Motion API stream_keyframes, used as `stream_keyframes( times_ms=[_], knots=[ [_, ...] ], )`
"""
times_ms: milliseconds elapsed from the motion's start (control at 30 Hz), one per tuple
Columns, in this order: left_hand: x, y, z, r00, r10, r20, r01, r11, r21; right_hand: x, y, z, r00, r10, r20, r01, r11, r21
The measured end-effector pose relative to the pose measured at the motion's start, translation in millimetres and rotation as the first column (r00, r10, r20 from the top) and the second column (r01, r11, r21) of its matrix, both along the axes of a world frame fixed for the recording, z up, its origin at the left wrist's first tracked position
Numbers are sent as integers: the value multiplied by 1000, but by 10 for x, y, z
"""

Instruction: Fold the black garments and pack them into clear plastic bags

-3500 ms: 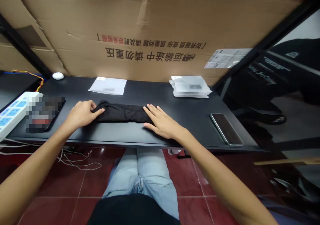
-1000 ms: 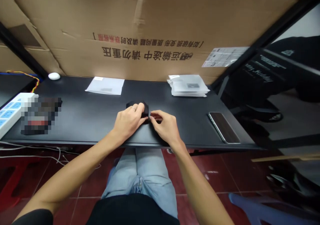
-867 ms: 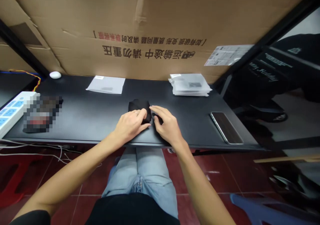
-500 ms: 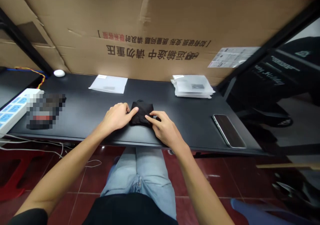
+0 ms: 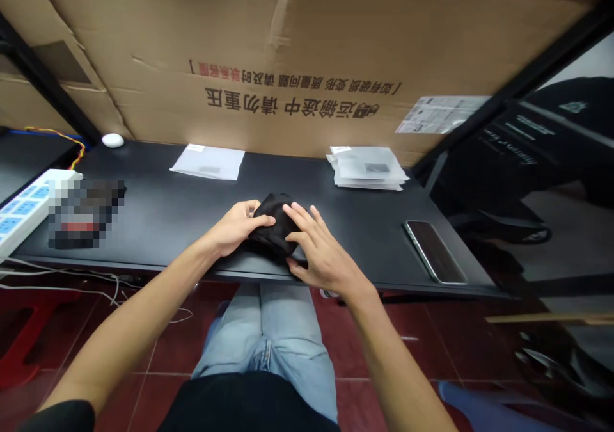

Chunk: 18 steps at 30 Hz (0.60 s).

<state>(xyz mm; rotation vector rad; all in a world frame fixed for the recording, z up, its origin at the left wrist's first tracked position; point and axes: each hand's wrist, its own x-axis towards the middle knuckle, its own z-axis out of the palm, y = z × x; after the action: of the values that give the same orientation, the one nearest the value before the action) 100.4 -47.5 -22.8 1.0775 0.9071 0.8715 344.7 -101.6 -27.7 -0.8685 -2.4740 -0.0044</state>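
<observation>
A small bundle of black fabric [image 5: 272,227], soft and bunched, sits close to the front edge of the black table; whether it is a folded cloth or a pouch I cannot tell. My left hand [image 5: 238,225] grips its left side, thumb laid over the top and fingers behind and below. Against its right side rests my right hand [image 5: 320,248], with the fingers spread apart and the fingertips touching the fabric. The underside of the bundle is hidden.
Frosted plastic bags [image 5: 207,162] lie at the back left, with a stack of similar bags [image 5: 367,168] at the back right. A phone [image 5: 434,251] lies right, a power strip [image 5: 29,205] left. A cardboard sheet [image 5: 240,29] stands behind the table; a person in black [image 5: 542,131] is beyond.
The black bundle has tilted and turned, its left side now in my left hand's grip. My right hand has spread its fingers and shifted onto the bundle's right side.
</observation>
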Motion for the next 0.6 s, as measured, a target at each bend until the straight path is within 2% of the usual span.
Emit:
stream_keyframes(
  times_ms=[133, 233, 333, 400, 433, 467, 533, 567, 600],
  knots=[
    [59, -46, 55, 989, -62, 135, 81, 986, -144, -93, 62, 105, 997, 51, -56, -46, 996, 79],
    [55, -44, 121, 987, -92, 131, 110, 984, -143, -129, 161, 133, 988, 96, -121, -90, 995, 53],
    [-115, 87, 186, 995, -89, -34, 89, 996, -13, -82, 263, 110, 986, 120, -116, -118, 993, 26],
    [-361, 270, 208, 971, -10, -240, 54, 983, 174, -18, 313, 63, 995, 76, -61, -73, 997, 38],
    [-521, 385, 208, 935, 73, -347, 39, 951, 305, 18, 330, 33, 999, 43, -20, -42, 998, 45],
    [-699, 510, 200, 869, 165, -467, 66, 895, 440, 53, 343, 2, 1000, 12, 29, -14, 999, 46],
    [-1076, 765, 161, 649, 406, -643, 158, 756, 636, 114, 354, -57, 991, -25, 129, 23, 1000, 20],
    [-1257, 883, 132, 519, 481, -707, 229, 718, 657, 137, 355, -81, 985, -37, 169, 38, 999, -7],
    [-1420, 987, 99, 400, 525, -751, 285, 708, 646, 152, 355, -101, 979, -49, 197, 57, 998, -37]
  ],
)
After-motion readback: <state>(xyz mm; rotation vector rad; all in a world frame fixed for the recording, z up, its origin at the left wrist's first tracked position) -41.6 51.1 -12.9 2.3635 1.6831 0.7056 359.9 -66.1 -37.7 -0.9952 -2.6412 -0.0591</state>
